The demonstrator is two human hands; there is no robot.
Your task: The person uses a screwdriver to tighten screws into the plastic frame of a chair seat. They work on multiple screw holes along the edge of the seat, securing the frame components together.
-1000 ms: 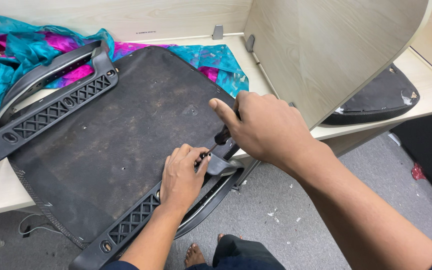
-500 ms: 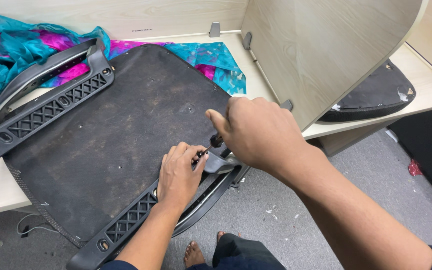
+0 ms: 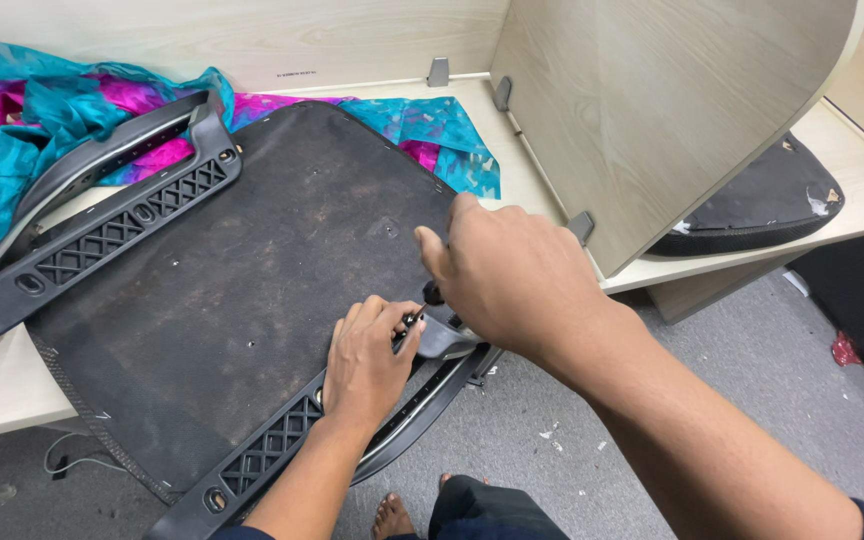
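An upturned chair seat [image 3: 242,270] with a dusty black underside lies on the light wooden desk [image 3: 542,190]. Black plastic armrests are fixed to it: one [image 3: 102,220] at the far left, one [image 3: 282,450] along the near edge. My left hand [image 3: 367,360] rests on the near armrest's bracket, fingers pinched on a small dark part that I cannot make out. My right hand [image 3: 512,275] is closed over a small dark tool or knob [image 3: 433,294] at the same bracket; most of it is hidden by the hand.
A teal and magenta cloth [image 3: 42,120] lies under the seat at the back. A wooden divider panel [image 3: 652,110] stands to the right, with a second black seat pad [image 3: 752,200] behind it. Grey floor [image 3: 712,370] and my bare foot [image 3: 392,515] are below.
My right hand has turned a little at the bracket, and the view has shifted slightly. My left hand stays on the near armrest. The seat has not moved.
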